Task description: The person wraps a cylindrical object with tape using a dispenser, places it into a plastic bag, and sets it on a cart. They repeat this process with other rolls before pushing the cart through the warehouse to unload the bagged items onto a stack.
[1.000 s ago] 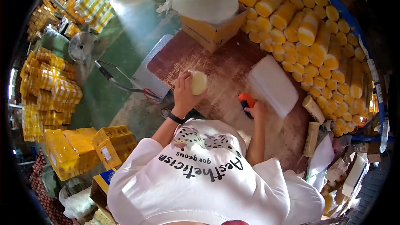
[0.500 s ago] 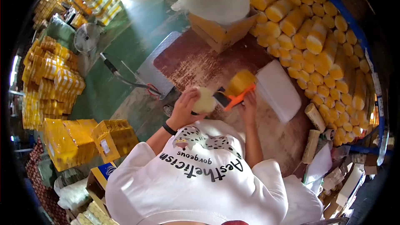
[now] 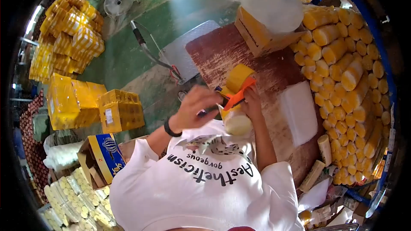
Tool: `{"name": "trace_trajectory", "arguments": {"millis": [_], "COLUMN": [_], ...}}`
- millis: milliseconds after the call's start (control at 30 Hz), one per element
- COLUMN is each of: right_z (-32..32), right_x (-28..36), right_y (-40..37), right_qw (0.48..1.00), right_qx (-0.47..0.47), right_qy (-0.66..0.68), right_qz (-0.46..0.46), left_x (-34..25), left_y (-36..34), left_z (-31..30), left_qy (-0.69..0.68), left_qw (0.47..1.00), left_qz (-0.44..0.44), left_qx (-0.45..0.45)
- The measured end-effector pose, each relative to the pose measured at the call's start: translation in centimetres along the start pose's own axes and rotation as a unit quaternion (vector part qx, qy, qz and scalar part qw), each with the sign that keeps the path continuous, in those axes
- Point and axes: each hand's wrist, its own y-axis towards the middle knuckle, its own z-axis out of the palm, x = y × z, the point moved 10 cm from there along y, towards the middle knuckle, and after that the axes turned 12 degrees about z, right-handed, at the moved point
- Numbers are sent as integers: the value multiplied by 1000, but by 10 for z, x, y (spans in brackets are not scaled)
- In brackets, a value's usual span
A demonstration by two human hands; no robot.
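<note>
My right hand grips an orange tape dispenser loaded with a wide roll of yellow tape. Directly below the dispenser, close against my shirt, is a cream cylindrical roll with yellow on its upper side; its round end faces me. My left hand is beside the dispenser on the left, smeared by motion, its fingers pointing toward the dispenser. A dark strip shows under the left hand's palm, and I cannot tell whether the hand holds it.
A carton topped with a white plastic bag stands on a worn reddish board. Stacked yellow-wrapped rolls fill the right side. A white sheet stack lies nearby. Yellow taped boxes and a trolley handle are left.
The cream roll has left my left hand's grasp and now sits below the dispenser. My left hand has moved up beside the dispenser. The view has shifted, moving the surroundings rightward.
</note>
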Motion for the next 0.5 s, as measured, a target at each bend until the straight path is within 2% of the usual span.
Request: {"name": "trace_trajectory", "arguments": {"millis": [133,200,333,433,500], "right_z": [-7,-11,-14,-7,-9], "right_x": [19,16,10,12,10], "right_y": [10,15,15,19,26], "right_qw": [998,999,999,1000,999], "right_qx": [20,-3,-33,15,18], "right_qy": [-44,-36,-29,7,14], "right_qz": [-28,-28,-8,-8,43], "left_x": [25,34,36,47,54], "left_y": [27,24,31,34,41], "left_z": [15,26,21,7,-34], "left_qy": [-9,-29,32,59,125], "left_qw": [995,987,988,994,992], "left_qz": [29,59,86,45,-6], "left_qx": [94,146,125,85,-17]}}
